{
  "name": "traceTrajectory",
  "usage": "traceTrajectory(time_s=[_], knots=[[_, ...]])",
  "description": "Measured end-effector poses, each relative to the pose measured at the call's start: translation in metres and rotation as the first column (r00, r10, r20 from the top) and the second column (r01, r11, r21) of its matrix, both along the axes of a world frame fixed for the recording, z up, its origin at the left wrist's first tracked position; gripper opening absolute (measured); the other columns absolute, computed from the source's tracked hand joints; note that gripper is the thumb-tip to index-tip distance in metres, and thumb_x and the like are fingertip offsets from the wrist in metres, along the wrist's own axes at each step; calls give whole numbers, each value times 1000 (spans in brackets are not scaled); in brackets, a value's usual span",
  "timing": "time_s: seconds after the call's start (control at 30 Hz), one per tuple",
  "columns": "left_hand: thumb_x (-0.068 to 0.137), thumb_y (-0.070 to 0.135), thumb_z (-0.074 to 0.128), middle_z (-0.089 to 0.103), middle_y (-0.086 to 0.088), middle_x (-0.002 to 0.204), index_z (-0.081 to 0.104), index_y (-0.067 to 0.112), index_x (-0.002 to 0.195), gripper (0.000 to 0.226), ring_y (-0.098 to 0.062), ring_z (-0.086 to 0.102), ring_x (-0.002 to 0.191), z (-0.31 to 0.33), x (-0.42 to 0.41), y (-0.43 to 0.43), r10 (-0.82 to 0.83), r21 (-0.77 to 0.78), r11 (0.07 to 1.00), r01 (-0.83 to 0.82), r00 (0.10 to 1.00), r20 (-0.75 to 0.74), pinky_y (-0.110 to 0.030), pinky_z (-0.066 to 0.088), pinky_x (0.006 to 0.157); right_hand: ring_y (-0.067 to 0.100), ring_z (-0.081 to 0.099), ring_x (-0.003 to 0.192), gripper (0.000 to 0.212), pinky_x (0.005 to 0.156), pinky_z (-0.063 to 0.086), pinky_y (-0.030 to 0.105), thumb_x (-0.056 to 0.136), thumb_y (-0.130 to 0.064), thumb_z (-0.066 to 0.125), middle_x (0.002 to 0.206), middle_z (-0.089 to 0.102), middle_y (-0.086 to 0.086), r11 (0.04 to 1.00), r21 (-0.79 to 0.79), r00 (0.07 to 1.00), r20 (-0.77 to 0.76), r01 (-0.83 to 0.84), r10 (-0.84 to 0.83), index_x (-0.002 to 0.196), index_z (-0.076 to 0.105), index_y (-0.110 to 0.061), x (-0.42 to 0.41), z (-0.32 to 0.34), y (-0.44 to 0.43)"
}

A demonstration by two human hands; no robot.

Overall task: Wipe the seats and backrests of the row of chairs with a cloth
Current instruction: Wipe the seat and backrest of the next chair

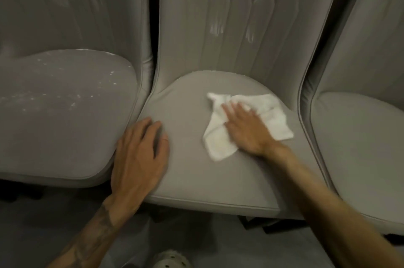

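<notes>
Three grey, smooth-upholstered chairs stand side by side, with rounded seats and stitched backrests. On the middle seat (pixel 192 171) lies a crumpled white cloth (pixel 271 114), pressed flat by the right hand (pixel 244 130); the left hand (pixel 140 156) rests flat, holding nothing.

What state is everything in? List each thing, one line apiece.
middle seat: no marks visible
middle backrest: shiny streaks
left seat: pale specks
right seat: no marks visible
cloth: crumpled, spread on the middle seat
right hand: flat, pressing the cloth
left hand: resting on middle seat's left edge
</notes>
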State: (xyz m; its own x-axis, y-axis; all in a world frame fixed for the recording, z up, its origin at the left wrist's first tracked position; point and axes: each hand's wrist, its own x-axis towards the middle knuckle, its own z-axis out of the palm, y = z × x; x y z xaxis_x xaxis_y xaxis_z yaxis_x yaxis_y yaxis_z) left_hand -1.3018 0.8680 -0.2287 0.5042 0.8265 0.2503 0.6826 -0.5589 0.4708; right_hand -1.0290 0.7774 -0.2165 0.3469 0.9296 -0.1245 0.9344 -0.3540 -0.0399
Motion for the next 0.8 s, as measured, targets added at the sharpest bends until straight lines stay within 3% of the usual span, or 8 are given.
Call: traceTrajectory(time_s=[0.07,0.13,0.23,0.37,0.47,0.57,0.7,0.8], knots=[[102,44,40,51,-7,150,57,16,142,52,-29,47,136,0,0,0,-6,2,1000,6,1000,-4,-50,36,113,13,-5,158,62,126,-5,38,103,-50,6,172,-3,-7,978,81,976,-87,-194,201,163,-2,-34,-44,-7,-32],[101,43,40,52,-8,149,58,15,141,52,-30,47,135,-1,-1,2,-10,3,1000,10,1000,-1,-50,37,113,1,-11,156,58,125,-11,27,105,-53,11,170,-6,-18,961,120,945,-188,-250,269,161,-3,-43,-55,-1,-69],[100,43,39,52,-8,149,58,15,141,53,-31,48,134,-1,0,3,-20,2,1000,20,1000,4,-50,37,113,7,0,158,57,127,-6,25,110,-36,31,171,1,-10,982,118,981,-107,-147,160,162,7,-31,2,9,-93],[99,42,39,54,-9,147,59,15,139,52,-33,50,131,-1,0,2,-13,11,1000,13,1000,3,-51,39,111,15,0,159,57,128,1,32,111,-29,23,171,-4,-1,992,24,988,-93,125,-122,162,0,-22,37,19,-73],[99,43,39,54,-8,146,59,16,139,52,-32,50,131,0,0,3,-18,12,1000,18,1000,5,-52,39,110,11,-5,158,56,128,-3,33,110,-39,14,170,-7,-7,992,119,996,-76,-30,40,161,-6,-28,-22,-3,-98],[99,44,40,53,-8,147,59,16,140,53,-33,49,133,1,0,3,-32,-4,999,32,999,10,-54,39,111,7,-1,158,56,126,-2,30,110,-47,12,171,0,-13,977,165,971,-170,-138,166,163,-1,-34,-65,-4,-144],[99,48,38,49,-8,152,55,18,144,57,-33,45,137,7,3,3,-26,-46,999,24,999,-33,-54,36,114,10,-2,158,58,128,0,30,109,-44,14,171,-1,-7,987,140,993,-74,-83,94,163,0,-27,-24,6,-134],[98,53,34,48,-10,153,53,17,145,62,-34,45,136,10,8,10,-36,-34,999,33,994,-102,-53,37,113,16,5,159,57,128,3,34,110,-36,24,171,4,-2,988,108,993,-71,106,-99,162,4,-22,30,10,-90]])
